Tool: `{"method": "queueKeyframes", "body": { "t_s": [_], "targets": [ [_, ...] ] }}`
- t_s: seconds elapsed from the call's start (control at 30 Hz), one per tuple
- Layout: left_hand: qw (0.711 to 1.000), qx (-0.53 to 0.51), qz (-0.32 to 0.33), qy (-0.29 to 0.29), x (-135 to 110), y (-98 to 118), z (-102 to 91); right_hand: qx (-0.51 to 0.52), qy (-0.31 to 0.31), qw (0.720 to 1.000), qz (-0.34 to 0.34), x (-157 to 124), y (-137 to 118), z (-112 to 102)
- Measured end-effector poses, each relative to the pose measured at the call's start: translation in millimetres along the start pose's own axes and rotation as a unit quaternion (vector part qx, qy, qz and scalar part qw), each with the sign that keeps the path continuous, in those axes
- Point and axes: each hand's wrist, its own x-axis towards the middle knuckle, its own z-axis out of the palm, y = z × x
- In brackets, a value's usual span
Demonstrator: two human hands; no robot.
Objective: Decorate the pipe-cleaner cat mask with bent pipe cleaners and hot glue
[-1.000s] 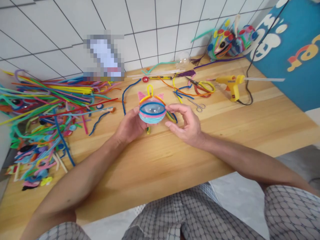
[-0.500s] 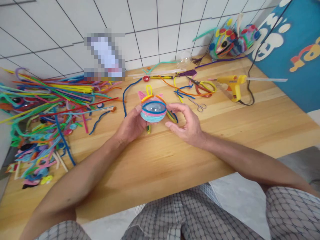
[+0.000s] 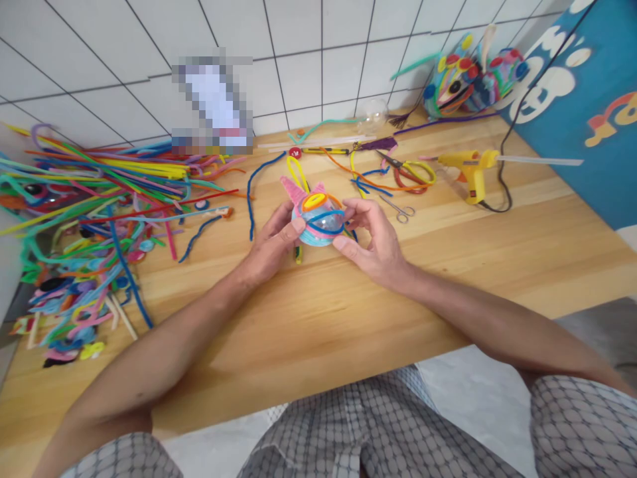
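Observation:
Between my hands is a clear plastic ball (image 3: 326, 222) partly wrapped in pipe cleaners. It has light blue and pink bands, a blue oval outline, a yellow and orange ring, pink pointed ears and a yellow loop on top. My left hand (image 3: 276, 242) grips its left side, thumb on the front. My right hand (image 3: 371, 239) holds the right side between thumb and fingers. Just below the ball, the end of a yellow and dark object (image 3: 298, 254) shows on the table; the rest is hidden.
Many pipe cleaners (image 3: 144, 172) and small craft bits (image 3: 82, 312) are heaped at left. Behind my hands lie a utility knife (image 3: 326, 151), large scissors (image 3: 408, 171) and small scissors (image 3: 401, 211). A yellow glue gun (image 3: 470, 172) and decorated balls (image 3: 452, 83) are at right.
The ball has turned and tilted, so its yellow and orange ring and pink ears show more. Both hands have stayed on it, and the view has shifted slightly.

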Motion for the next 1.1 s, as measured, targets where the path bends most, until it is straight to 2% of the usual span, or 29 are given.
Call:
{"method": "queueKeyframes", "body": {
  "t_s": [0.3,0.47,0.63,0.8,1.1],
  "targets": [
    [0.999,-0.006,0.028,-0.025,-1,-11,-7.0,0.025,-0.002,1.0,0.012,1,0,1],
    [0.997,0.002,0.059,-0.048,1,-17,-8.9,0.042,-0.013,0.998,0.055,1,-2,1],
    [0.993,0.043,0.092,-0.063,0,-16,-8.4,0.07,-0.015,0.992,0.1,3,-4,2],
    [0.986,0.084,0.115,-0.086,-1,-13,-8.1,0.073,-0.013,0.991,0.109,3,-3,3],
    [0.984,0.141,0.102,-0.044,-6,-13,5.1,0.041,-0.012,0.993,0.111,2,-7,7]
  ]
}}
